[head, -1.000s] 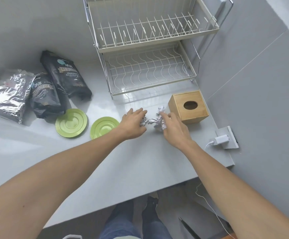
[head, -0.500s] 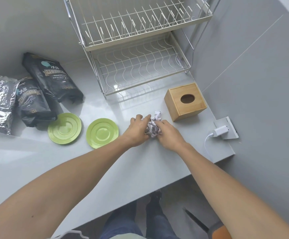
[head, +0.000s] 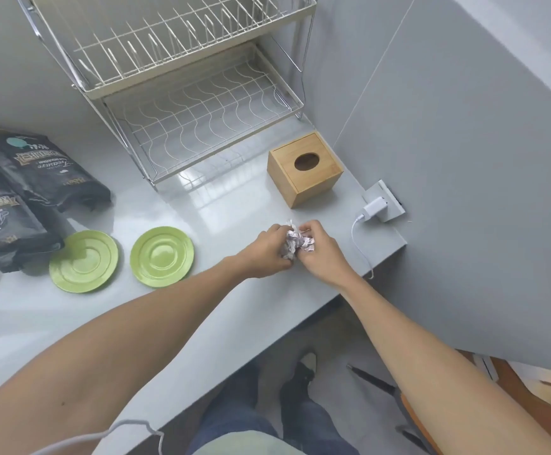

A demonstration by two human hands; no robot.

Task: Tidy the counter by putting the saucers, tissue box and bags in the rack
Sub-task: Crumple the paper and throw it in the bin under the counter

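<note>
Both hands meet over the counter near its right front. My left hand (head: 267, 251) and my right hand (head: 320, 249) are closed together on a crumpled silvery wrapper (head: 295, 243). Two green saucers (head: 83, 261) (head: 161, 251) lie flat to the left of my hands. A wooden tissue box (head: 303, 169) with an oval hole stands behind my hands. Two black bags (head: 41, 169) (head: 1, 221) lie at the far left. The two-tier wire rack (head: 208, 116) stands at the back with nothing on its shelves.
A white charger (head: 375, 207) is plugged into a wall socket on the right, its cable (head: 359, 244) trailing over the counter edge. A grey wall closes the right side. My legs and a chair show below the counter's front edge.
My hands have drawn toward me and squeezed the loose wrapper into a tight ball between them. The view has shifted left, so the silver bag at far left is out of frame.
</note>
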